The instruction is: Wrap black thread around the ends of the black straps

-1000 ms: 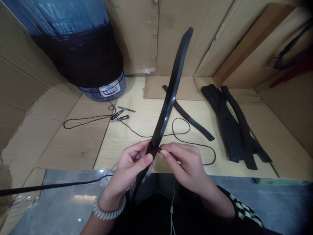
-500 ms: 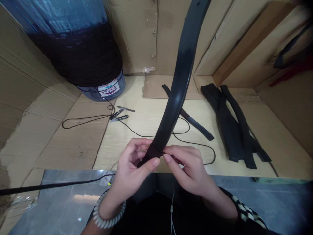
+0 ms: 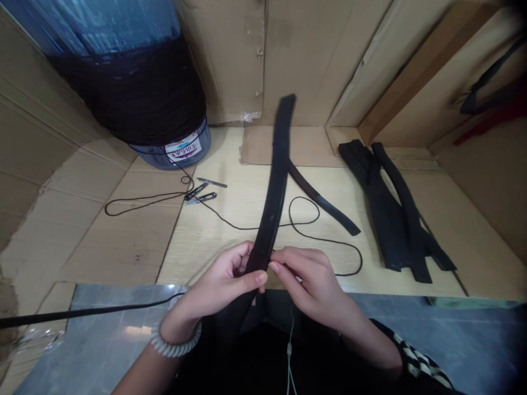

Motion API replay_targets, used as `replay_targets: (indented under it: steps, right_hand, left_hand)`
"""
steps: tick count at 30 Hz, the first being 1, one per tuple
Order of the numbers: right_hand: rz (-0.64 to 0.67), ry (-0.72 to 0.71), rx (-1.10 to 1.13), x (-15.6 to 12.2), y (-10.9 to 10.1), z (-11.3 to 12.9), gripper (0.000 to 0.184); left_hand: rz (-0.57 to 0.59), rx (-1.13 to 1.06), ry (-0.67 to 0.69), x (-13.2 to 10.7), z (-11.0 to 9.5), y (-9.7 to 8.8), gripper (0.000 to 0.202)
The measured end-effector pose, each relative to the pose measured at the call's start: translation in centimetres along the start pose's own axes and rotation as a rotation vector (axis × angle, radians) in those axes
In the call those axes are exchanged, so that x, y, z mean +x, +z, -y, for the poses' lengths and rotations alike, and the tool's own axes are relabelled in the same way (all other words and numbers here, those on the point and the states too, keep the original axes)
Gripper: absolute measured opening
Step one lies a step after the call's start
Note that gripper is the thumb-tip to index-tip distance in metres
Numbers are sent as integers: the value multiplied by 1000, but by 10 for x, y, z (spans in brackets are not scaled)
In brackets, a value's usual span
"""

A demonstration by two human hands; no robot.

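Head view, tabletop (image 3: pixel 242 189), cardboard wall (image 3: pixel 308 66), left fingers (image 3: pixel 252 281) clasping strip (image 3: pixel 270 206), right fingers (image 3: pixel 290 258) pinching cord (image 3: pixel 329 241)

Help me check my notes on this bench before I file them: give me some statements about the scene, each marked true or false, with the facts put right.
1. The left hand grips a dark curved strip. True.
2. The right hand has its fingertips at the strip's edge. True; what they may pinch is too small to tell.
3. The pale coiled bracelet is on the right wrist. False: it is on the left one.
4. A pile of black strips lies to the right of both hands. True.
5. The snips are in the right hand. False: they lie on the table, toward the left.
6. The blue container stands at the far right. False: it stands at the left.
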State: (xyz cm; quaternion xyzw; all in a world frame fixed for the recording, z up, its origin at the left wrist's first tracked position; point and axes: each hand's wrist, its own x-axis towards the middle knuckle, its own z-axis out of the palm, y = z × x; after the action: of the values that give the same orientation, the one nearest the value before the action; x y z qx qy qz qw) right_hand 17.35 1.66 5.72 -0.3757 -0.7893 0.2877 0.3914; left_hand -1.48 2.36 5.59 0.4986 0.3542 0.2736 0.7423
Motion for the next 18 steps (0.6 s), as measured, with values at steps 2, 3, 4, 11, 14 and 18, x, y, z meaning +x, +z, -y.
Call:
replay_targets:
  steps: [2,3,4,11,14,18]
  right_hand:
    - [11,5,-3,-1,0,0,13]
    - [18,8,-3,-1,-1,0,13]
    - [24,14,1,-1,-1,0,13]
    - [51,12,-6,-3,2,0,16]
    - [64,9,0,-5,2,-2,19]
    - [54,37,21,-5,0,-2,17]
  left_hand:
    - [-5,32,47,1,5,1,29]
    - [-15,41,68,0,8,2,28]
    - [-16,38,79,0,11,3,28]
    - [-132,-93,138,-5,20,11,18]
    - [-196,-87,105,-4,19,10,20]
    - [-211,-18,53,-6,16,7,28]
